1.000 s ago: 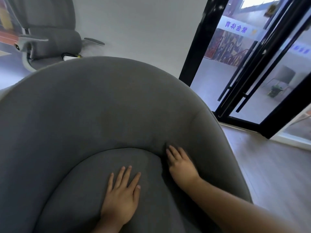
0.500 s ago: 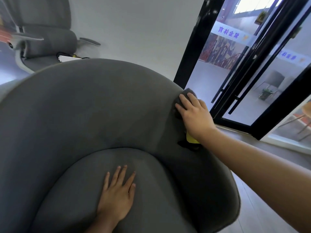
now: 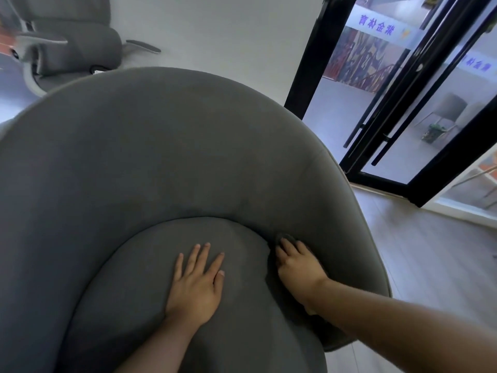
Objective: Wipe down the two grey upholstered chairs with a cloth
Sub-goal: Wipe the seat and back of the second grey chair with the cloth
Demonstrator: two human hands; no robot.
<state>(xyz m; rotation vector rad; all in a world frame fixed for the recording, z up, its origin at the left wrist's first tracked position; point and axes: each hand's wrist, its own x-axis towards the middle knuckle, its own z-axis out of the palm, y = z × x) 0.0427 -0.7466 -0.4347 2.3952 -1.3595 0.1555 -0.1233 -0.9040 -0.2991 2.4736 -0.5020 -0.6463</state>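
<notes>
The left hand (image 3: 196, 281) lay flat, fingers spread, on the round grey seat cushion (image 3: 139, 278) of the near grey upholstered tub chair (image 3: 161, 157). The right hand (image 3: 298, 267) pressed straight fingers onto a dark grey cloth (image 3: 285, 236). Only the cloth's edge showed past the fingertips, in the crease where cushion met backrest. Pressed rather than gripped, the cloth could bunch up or slip away into that crease. A second grey chair (image 3: 80, 44) stood well beyond, against the white wall (image 3: 215, 36).
</notes>
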